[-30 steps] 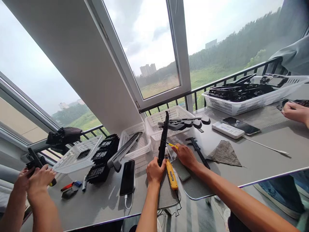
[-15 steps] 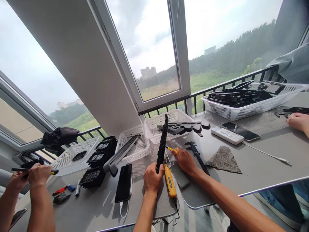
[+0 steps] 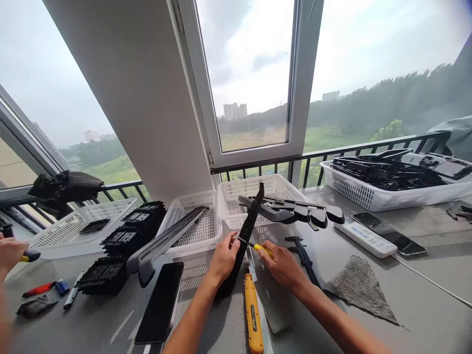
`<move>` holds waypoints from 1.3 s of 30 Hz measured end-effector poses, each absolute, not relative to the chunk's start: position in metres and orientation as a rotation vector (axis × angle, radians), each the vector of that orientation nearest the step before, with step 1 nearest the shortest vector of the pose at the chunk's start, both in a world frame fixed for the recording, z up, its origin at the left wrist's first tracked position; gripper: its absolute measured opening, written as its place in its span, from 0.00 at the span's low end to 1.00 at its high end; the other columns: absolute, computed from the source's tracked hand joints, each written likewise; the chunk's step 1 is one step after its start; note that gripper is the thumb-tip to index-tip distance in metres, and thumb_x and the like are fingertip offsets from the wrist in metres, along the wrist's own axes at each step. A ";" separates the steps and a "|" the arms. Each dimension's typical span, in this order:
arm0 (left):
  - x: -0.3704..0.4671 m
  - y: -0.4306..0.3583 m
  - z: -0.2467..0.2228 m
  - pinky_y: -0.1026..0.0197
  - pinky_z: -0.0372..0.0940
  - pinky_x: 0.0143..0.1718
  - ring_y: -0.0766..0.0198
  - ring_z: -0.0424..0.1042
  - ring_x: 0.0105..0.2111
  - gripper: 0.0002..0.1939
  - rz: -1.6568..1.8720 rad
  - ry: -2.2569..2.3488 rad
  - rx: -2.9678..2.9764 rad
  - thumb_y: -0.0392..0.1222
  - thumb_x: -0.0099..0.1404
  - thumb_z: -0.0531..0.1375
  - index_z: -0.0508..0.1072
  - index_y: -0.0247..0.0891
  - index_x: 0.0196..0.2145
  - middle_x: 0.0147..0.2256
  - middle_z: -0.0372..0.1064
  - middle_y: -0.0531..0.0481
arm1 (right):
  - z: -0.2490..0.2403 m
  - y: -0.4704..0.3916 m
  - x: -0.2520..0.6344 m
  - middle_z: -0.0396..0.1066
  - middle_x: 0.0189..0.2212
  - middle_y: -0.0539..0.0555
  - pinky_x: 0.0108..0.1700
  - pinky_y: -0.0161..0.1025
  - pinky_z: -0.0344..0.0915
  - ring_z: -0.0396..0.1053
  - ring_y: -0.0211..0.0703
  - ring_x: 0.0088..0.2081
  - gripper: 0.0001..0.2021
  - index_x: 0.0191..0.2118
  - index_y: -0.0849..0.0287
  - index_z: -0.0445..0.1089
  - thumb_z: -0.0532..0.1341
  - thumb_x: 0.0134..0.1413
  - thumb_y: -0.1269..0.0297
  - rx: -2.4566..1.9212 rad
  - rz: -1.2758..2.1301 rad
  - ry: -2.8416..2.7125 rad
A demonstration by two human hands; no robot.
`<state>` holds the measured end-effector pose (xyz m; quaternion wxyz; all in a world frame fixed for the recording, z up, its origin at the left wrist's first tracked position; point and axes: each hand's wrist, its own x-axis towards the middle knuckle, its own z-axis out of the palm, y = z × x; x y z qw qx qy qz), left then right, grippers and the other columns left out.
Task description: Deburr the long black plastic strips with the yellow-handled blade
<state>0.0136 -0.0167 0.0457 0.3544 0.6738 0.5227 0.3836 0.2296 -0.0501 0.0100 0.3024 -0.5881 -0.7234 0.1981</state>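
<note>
My left hand [image 3: 223, 259] is closed around a long black plastic strip [image 3: 251, 216], which stands tilted with its top leaning right. In my right hand [image 3: 283, 265] is a slim tool with a yellow handle [image 3: 263, 249] and a thin dark shaft; its exact kind is unclear. The shaft's tip meets the strip just beside my left fingers. Below the hands lies a yellow corded hand tool [image 3: 252, 309], with a greyish flat slab [image 3: 273, 307] to its right. A black caliper [image 3: 305, 260] rests beyond my right wrist.
White baskets [image 3: 217, 236] line the window side, with long grey-black parts [image 3: 295, 210] across one. Stacked black parts [image 3: 129, 241] and a phone [image 3: 159, 302] are left. A grey cloth [image 3: 363, 287], power strip [image 3: 365, 237] and filled basket [image 3: 368, 196] are right. Another person's hand [image 3: 11, 253] shows far left.
The view has shifted closer and turned slightly. My left hand has moved higher along the black strip, nearer the tool's tip, and the strip leans more to the right.
</note>
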 end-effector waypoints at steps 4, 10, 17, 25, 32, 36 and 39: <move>0.024 0.002 0.041 0.55 0.74 0.41 0.53 0.82 0.37 0.22 0.974 1.137 1.494 0.58 0.67 0.64 0.82 0.37 0.47 0.37 0.83 0.45 | 0.023 -0.029 0.230 0.80 0.37 0.55 0.38 0.39 0.56 0.76 0.47 0.38 0.11 0.39 0.54 0.71 0.52 0.71 0.68 -1.422 0.573 -1.963; 0.029 -0.004 0.045 0.60 0.72 0.30 0.58 0.80 0.27 0.32 1.010 0.966 1.060 0.66 0.57 0.74 0.77 0.37 0.46 0.36 0.83 0.45 | 0.027 -0.011 0.230 0.74 0.32 0.51 0.38 0.37 0.60 0.70 0.43 0.34 0.14 0.38 0.53 0.68 0.46 0.68 0.69 -1.265 0.648 -2.002; 0.032 -0.026 0.038 0.66 0.70 0.26 0.67 0.74 0.26 0.30 1.063 0.874 0.782 0.58 0.53 0.80 0.77 0.38 0.43 0.35 0.80 0.49 | 0.028 -0.024 0.228 0.58 0.21 0.45 0.31 0.37 0.50 0.58 0.39 0.25 0.22 0.28 0.54 0.61 0.49 0.70 0.46 -1.222 0.767 -1.855; 0.040 -0.035 0.047 0.66 0.70 0.29 0.64 0.76 0.29 0.24 1.027 0.798 0.713 0.49 0.51 0.80 0.82 0.35 0.41 0.32 0.80 0.48 | 0.037 -0.035 0.230 0.52 0.20 0.45 0.30 0.37 0.44 0.52 0.37 0.25 0.35 0.23 0.54 0.54 0.48 0.67 0.27 -1.392 0.813 -1.784; 0.042 -0.038 0.054 0.59 0.77 0.33 0.55 0.81 0.34 0.24 1.062 0.810 0.713 0.57 0.56 0.77 0.83 0.35 0.40 0.37 0.84 0.42 | 0.032 -0.036 0.231 0.59 0.21 0.48 0.30 0.38 0.47 0.56 0.39 0.26 0.38 0.23 0.55 0.60 0.46 0.67 0.24 -1.464 0.809 -1.780; 0.043 -0.039 0.052 0.62 0.76 0.34 0.59 0.81 0.33 0.23 1.094 0.809 0.641 0.56 0.55 0.79 0.83 0.35 0.37 0.36 0.84 0.43 | 0.029 -0.035 0.227 0.58 0.21 0.48 0.29 0.38 0.46 0.55 0.38 0.25 0.38 0.22 0.55 0.59 0.45 0.66 0.23 -1.468 0.813 -1.727; 0.045 -0.041 0.051 0.64 0.74 0.33 0.62 0.79 0.30 0.20 1.108 0.774 0.575 0.54 0.58 0.78 0.83 0.35 0.37 0.33 0.83 0.45 | 0.031 -0.036 0.227 0.56 0.20 0.48 0.28 0.37 0.46 0.53 0.38 0.25 0.39 0.22 0.54 0.56 0.44 0.65 0.22 -1.456 0.863 -1.699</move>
